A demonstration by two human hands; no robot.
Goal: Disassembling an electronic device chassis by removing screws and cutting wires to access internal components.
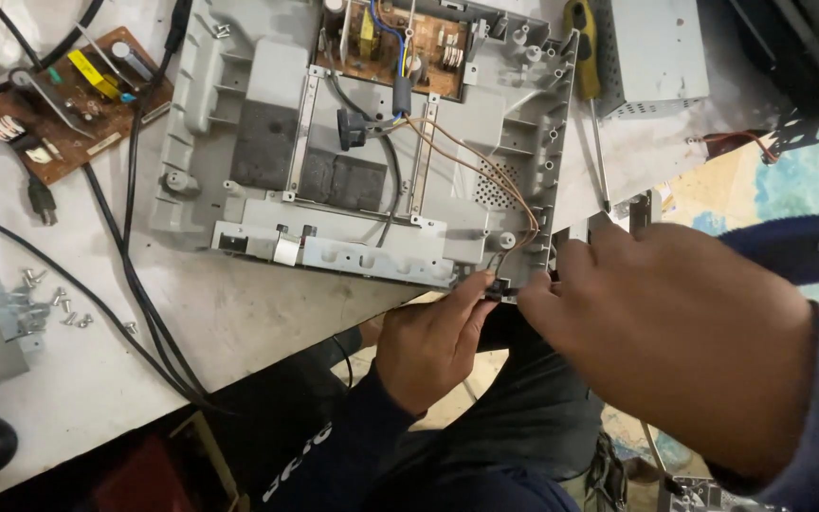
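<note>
A grey plastic chassis (267,104) lies open on the white table (229,313), with a brown circuit board (400,43) at its far end. Thin brown wires (485,175) run from that board to the chassis's near right corner. There my left hand (428,341) pinches a small black connector (493,289) at the end of the wires, from below the table edge. My right hand (665,332) presses its fingertips against the same corner from the right; whether it grips anything is hidden.
A second brown circuit board (68,104) lies at the far left with black cables (135,275) crossing the table. Several loose screws (49,303) sit near the left edge. A yellow-handled screwdriver (585,66) and a grey metal box (656,52) lie right of the chassis.
</note>
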